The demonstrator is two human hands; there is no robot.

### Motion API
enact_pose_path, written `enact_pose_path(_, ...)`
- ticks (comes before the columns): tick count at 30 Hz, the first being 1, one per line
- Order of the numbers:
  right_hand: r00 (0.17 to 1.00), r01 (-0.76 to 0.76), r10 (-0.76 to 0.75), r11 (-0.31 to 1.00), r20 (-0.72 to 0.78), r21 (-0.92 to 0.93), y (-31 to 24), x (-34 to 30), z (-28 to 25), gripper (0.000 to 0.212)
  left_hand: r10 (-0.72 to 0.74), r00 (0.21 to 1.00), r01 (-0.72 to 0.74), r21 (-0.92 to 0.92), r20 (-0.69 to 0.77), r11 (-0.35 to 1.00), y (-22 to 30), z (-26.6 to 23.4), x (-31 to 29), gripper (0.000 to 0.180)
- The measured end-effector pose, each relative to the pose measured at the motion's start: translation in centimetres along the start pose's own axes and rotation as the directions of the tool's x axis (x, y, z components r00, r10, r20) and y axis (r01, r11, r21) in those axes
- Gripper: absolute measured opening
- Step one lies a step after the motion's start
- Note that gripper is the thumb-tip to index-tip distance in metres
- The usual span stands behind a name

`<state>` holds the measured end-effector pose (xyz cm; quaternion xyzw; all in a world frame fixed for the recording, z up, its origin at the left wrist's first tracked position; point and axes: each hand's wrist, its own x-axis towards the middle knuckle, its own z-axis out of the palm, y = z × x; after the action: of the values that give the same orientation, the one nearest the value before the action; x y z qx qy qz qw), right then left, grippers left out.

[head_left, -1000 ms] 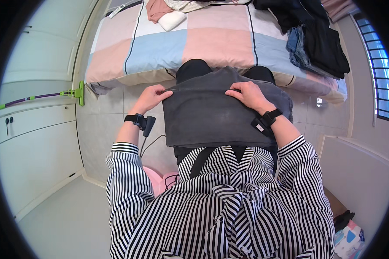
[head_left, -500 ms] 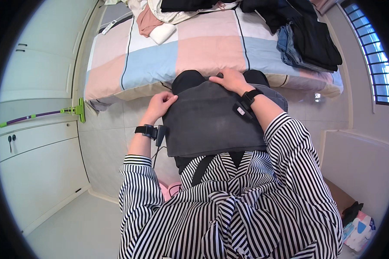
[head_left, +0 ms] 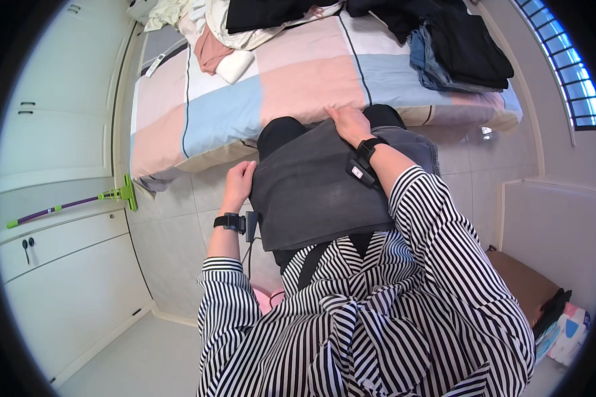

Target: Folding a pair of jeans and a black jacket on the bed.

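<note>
A dark grey folded garment lies across my lap, over my black-clad knees. Its exact kind is hard to make out. My left hand is closed at the garment's left edge, thumb against the cloth; the other fingertips are hidden. At the far edge, my right hand rests on the cloth, thumb and fingers apart, fingertips reaching beyond it towards the bed. Each wrist wears a black strap with a small dark device, the left one trailing a cable.
Ahead stands a bed with a pink, blue and white checked cover. Black clothes and folded jeans lie on its right, pale clothes farther left. A green mop leans by white cabinets; a brown box is behind right.
My right hand has shifted slightly left, its thumb now past the cloth's far edge. My left hand has moved down along the left edge. The whole view has turned a little.
</note>
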<state>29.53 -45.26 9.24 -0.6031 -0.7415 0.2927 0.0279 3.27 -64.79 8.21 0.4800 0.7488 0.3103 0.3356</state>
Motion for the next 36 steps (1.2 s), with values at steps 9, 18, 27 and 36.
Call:
enact_pose_path(9,0.903,0.295,-0.293,0.955,0.314,0.040,3.5,-1.0,-6.2,0.064,0.009,0.992,0.014,0.188,-0.124,0.982,-1.4,0.1,0.8,0.033)
enact_pose_path(18,0.913,0.365,-0.355,0.931,0.200,-0.010,4.3,-3.8,-6.3,0.044,0.129,0.956,-0.162,0.107,0.264,0.981,13.9,6.3,7.1,0.062)
enact_pose_path(27,0.957,0.281,-0.280,0.960,0.074,0.005,5.4,-4.2,-6.5,0.047,0.212,0.929,-0.247,0.082,0.302,0.965,11.3,11.0,9.2,0.042)
enact_pose_path(36,0.995,0.099,-0.099,0.995,0.003,-0.023,11.1,-3.3,-8.0,0.061,0.251,0.951,-0.263,0.045,0.180,0.964,10.6,10.3,8.4,0.036)
